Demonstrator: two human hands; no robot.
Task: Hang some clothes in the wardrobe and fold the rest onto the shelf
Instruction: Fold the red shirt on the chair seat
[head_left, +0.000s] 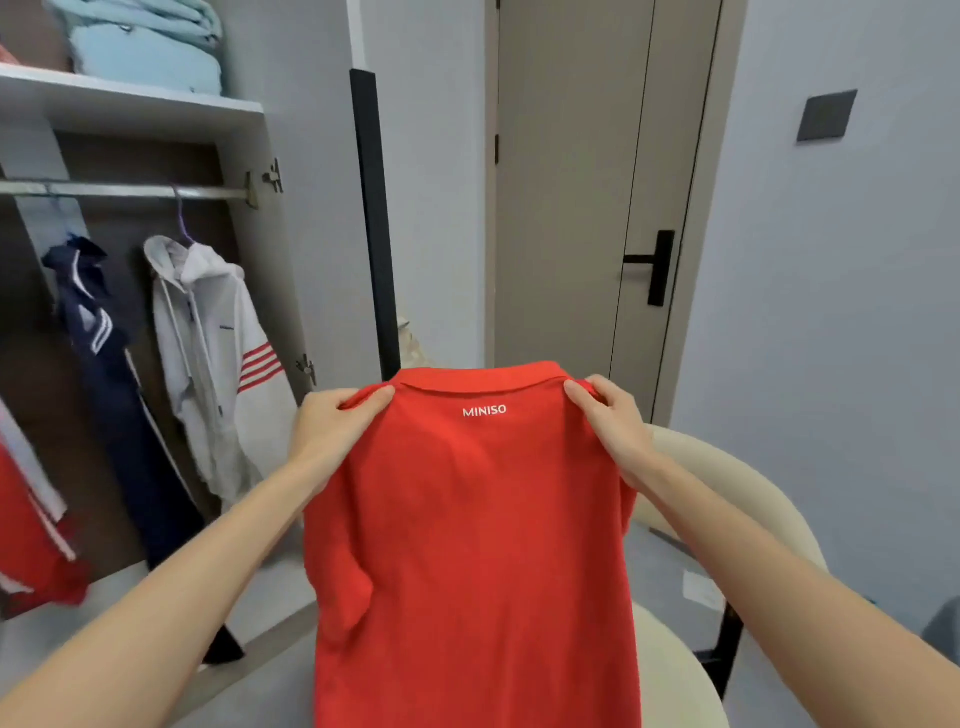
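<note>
Both hands (337, 415) pinching red shirt (467, 545), hem cropped

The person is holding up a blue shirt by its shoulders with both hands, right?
Not quite: the shirt is red, not blue. The head view shows the left hand and right hand holding it up by its shoulders.

My one view, worn on the head, looking forward and slightly down, red shirt (467, 519) held up close in front, open wardrobe (130, 111) at far left, closed door (571, 182) far ahead, wide-angle bend at edges
</note>
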